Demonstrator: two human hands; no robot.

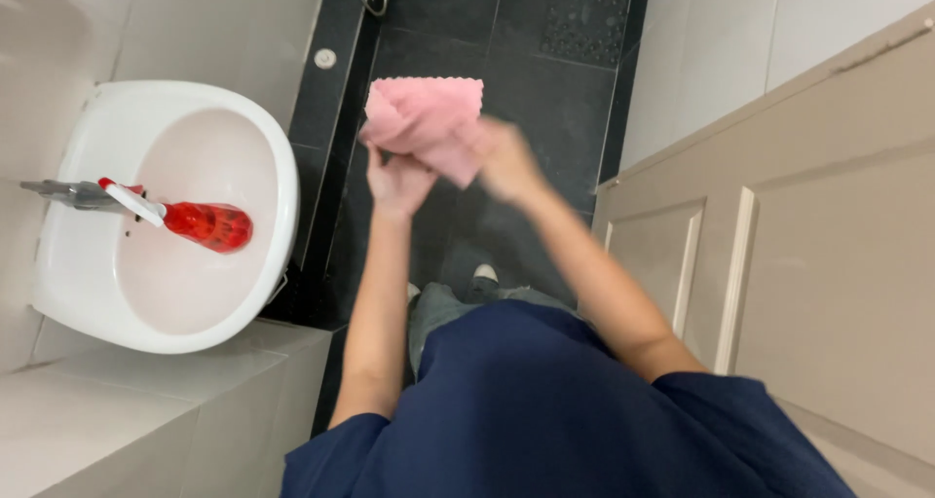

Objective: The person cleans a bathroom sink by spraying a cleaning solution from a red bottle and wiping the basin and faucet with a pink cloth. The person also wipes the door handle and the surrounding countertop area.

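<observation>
1. Two hands grip one pink cloth (426,120) in front of me, above the dark floor (545,89): my left hand (397,182) pinches its lower edge, my right hand (506,157) clasps its right side.
2. One red spray bottle (200,222) lies in the white sink (278,167).

- Left hand (399,182) raised in front of the body, fingers curled shut, pinching the pink cloth (426,123) from below.
- Right hand (506,157) beside it, blurred, closed on the same cloth.
- Both forearms bare, angled inward, elbows bent.
</observation>
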